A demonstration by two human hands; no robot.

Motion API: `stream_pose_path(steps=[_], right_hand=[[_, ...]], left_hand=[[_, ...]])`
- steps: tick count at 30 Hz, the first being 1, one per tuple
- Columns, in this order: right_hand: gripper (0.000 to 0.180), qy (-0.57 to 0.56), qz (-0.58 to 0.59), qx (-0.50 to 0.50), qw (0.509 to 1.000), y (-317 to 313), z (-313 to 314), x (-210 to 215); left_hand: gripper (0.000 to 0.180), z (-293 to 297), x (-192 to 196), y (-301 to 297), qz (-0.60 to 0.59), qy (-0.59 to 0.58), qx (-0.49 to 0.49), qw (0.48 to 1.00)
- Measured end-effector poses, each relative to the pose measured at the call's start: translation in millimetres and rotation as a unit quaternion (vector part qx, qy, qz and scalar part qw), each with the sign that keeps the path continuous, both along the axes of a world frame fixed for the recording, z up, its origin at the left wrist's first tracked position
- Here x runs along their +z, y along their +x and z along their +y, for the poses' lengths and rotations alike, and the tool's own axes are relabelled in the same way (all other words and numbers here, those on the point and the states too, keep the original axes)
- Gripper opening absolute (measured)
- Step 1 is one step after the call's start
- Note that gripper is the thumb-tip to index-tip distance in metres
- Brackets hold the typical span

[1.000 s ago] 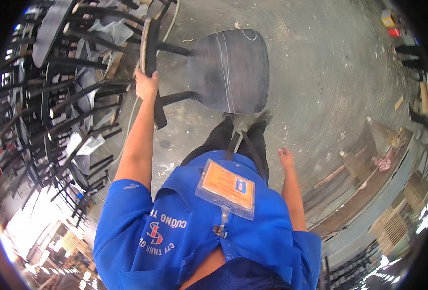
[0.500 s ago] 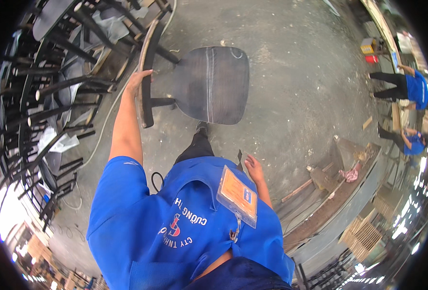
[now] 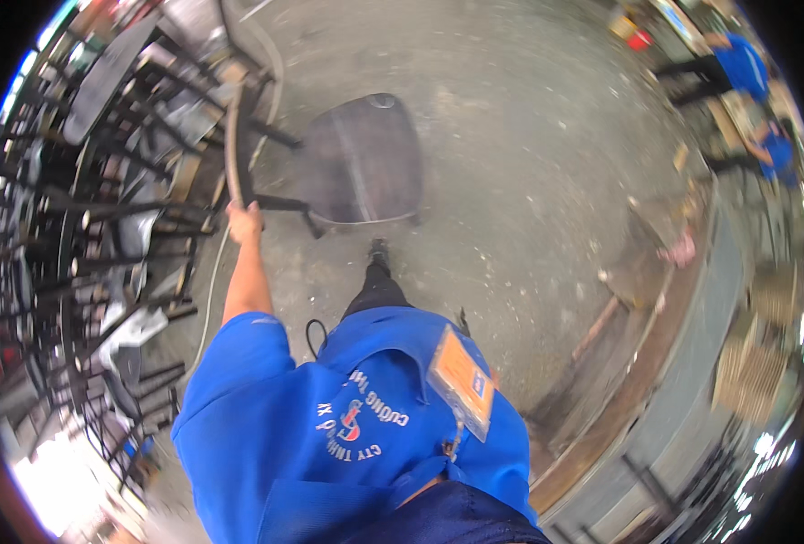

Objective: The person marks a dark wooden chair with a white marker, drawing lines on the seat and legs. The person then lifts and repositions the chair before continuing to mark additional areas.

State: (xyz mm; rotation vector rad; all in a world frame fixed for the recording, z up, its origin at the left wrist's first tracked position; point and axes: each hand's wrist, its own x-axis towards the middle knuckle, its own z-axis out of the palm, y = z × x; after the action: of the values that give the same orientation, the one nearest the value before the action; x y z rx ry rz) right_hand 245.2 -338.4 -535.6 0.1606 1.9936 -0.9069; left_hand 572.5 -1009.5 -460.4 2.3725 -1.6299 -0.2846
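A dark chair with a rounded seat (image 3: 356, 163) stands in front of me, a pale line running across the seat. Its curved backrest (image 3: 236, 150) is on the left side, joined to the seat by dark posts. My left hand (image 3: 244, 222) is closed on the near end of this backrest, arm stretched forward. My right hand is out of sight beside my body. Slight motion blur softens the chair.
Stacked dark chairs (image 3: 102, 213) crowd the left. A pale hose (image 3: 204, 326) runs along the floor beside them. A long low ledge (image 3: 642, 372) lies at right, with a pink cloth (image 3: 680, 249) near its far end. Two people in blue shirts (image 3: 742, 65) are at the far right.
The chair has turned and appears farther left. My left hand now grips the near end of the backrest instead of its middle. My right hand has dropped out of sight.
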Motion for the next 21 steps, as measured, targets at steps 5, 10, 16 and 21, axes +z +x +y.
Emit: stream_pose_path(steps=[5, 10, 16, 21], right_hand=[[0.04, 0.07, 0.169, 0.105, 0.977, 52, 69, 26], [0.047, 0.137, 0.134, -0.095, 0.977, 105, 136, 55], [0.053, -0.083, -0.04, -0.545, 0.834, 181, 224, 82], [0.051, -0.359, 0.249, -0.831, 0.343, 184, 335, 154]], left_hand=[[0.027, 50, -98, 16, -0.349, 0.162, -0.443, 0.81], [0.027, 247, -138, -146, -0.051, 0.356, -0.552, 0.752], [0.029, 428, -22, -367, -0.072, 0.246, -0.873, 0.414], [0.027, 472, -36, -483, -0.003, 0.248, -0.873, 0.42]])
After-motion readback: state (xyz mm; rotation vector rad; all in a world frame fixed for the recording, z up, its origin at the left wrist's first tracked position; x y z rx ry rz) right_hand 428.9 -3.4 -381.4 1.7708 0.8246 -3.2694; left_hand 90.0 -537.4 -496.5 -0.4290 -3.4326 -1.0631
